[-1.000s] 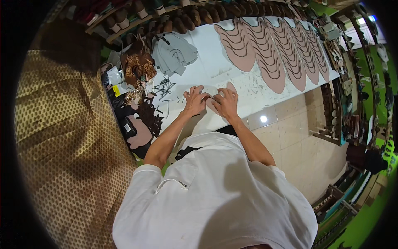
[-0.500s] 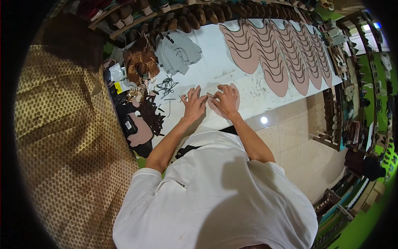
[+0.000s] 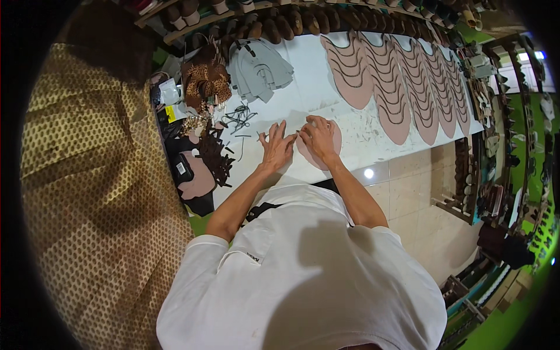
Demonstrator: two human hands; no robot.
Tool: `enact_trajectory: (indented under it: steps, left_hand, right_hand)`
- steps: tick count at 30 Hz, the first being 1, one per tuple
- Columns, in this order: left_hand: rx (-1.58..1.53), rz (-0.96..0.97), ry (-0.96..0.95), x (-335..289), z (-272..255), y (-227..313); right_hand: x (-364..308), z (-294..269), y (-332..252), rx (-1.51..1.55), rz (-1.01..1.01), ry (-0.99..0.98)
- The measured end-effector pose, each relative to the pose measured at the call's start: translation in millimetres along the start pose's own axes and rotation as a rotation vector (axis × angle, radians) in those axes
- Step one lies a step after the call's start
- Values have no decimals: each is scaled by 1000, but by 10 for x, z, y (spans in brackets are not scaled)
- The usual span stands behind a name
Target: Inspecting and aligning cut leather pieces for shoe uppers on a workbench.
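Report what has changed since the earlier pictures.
More of the small pink piece now shows right of the right hand. With the camera's shift, the grey stack and large pink panels sit rightward and lower; their layout stays the same. The left hand stays close by; no clear grasp or release.

Left hand [image 3: 279, 150]: back upward, fingers spread apart and lightly curled, thumb side toward the right hand [image 3: 319, 140]
Right hand: back upward, fingers bent and drawn closer together, tips angled leftward
Gap between hands: narrow, thumb sides facing; whether the fingertips grip or touch is too small to tell
Left forearm [image 3: 240, 198]: bare, slanting up and rightward
Right forearm [image 3: 352, 185]: bare, slanting up and leftward
Elbows: bent, set wider than the hands
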State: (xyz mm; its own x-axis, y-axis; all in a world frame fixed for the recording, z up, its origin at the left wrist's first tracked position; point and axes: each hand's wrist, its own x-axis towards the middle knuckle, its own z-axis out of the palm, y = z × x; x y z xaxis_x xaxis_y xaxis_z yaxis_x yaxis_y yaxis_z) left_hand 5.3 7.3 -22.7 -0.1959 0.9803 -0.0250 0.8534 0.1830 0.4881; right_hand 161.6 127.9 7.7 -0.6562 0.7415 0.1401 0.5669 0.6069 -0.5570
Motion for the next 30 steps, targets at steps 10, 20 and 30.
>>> enact_trajectory:
  steps: [10,20,30]
  left_hand:
    - [-26,20,0,-13,-20,-18]
    - [67,62,-61,51,-139,41]
    - [201,121,-66,57,-156,31]
  right_hand:
    - [16,73,29,-29,48,-16]
    - [20,60,27,-55,88,-48]
    - [-367,-62,77,-83,154,117]
